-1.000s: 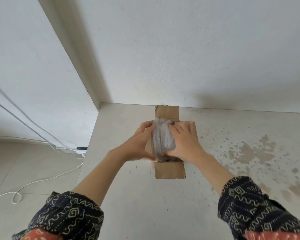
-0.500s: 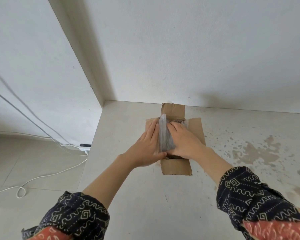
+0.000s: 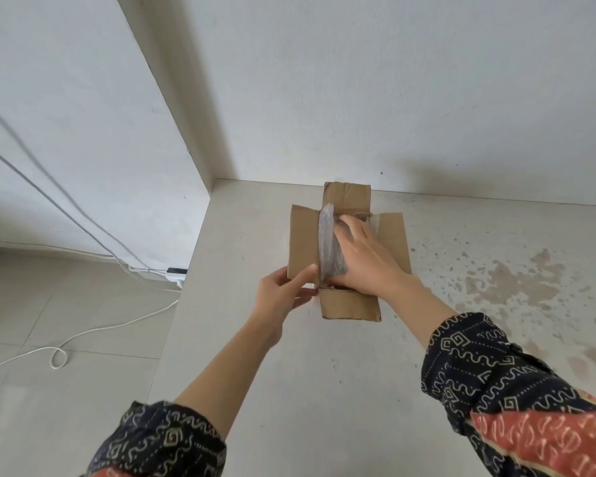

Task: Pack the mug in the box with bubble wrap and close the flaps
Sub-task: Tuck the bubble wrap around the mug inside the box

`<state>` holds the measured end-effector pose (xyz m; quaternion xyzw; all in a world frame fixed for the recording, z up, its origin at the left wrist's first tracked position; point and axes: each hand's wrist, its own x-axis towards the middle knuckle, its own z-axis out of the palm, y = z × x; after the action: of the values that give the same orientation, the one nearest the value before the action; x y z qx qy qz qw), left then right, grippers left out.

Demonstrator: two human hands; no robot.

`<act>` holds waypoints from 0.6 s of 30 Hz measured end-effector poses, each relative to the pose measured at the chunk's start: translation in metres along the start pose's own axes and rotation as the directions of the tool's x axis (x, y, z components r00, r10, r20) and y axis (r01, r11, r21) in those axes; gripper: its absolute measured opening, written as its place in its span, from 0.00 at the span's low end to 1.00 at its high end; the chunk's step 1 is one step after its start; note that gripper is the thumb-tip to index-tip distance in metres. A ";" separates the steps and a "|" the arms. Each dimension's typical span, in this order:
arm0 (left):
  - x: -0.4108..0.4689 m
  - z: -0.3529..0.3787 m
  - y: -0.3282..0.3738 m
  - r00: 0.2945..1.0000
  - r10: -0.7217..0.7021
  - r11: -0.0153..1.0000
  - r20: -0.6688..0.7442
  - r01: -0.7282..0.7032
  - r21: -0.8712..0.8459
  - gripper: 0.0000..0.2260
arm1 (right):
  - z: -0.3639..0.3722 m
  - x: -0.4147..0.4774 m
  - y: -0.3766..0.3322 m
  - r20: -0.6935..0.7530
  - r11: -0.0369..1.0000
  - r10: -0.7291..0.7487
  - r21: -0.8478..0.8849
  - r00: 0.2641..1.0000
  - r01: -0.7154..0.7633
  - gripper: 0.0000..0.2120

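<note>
A small brown cardboard box (image 3: pixel 303 242) sits on the pale counter with all its flaps spread open. Clear bubble wrap (image 3: pixel 326 235) stands up along the left inside of the box, around a dark bundle; the mug itself is hidden under the wrap and my hand. My right hand (image 3: pixel 362 259) lies flat inside the box, pressing down on the wrapped bundle. My left hand (image 3: pixel 283 297) is at the near corner of the left flap, thumb and fingers pinching its edge.
The stained counter (image 3: pixel 461 339) ends in a left edge beside the box, with tiled floor below. White cables (image 3: pixel 83 332) and a power strip (image 3: pixel 176 271) lie on the floor. A white wall (image 3: pixel 393 98) rises directly behind the box.
My left hand has come off the bubble wrap and slid back to the near corner of the left flap. My right hand has pushed deeper into the box.
</note>
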<state>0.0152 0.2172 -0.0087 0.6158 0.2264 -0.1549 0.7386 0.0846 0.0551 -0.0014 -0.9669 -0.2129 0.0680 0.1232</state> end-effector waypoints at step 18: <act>0.024 -0.005 0.018 0.989 -0.048 0.998 0.141 0.042 0.044 0.07 | 0.000 -0.005 0.017 0.078 0.986 -0.164 0.052 0.983 0.160 0.43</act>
<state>0.0438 0.2271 -0.0066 0.6128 0.1842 -0.2194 0.7365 0.0871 0.0381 -0.0051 -0.9396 -0.2942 0.1022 0.1417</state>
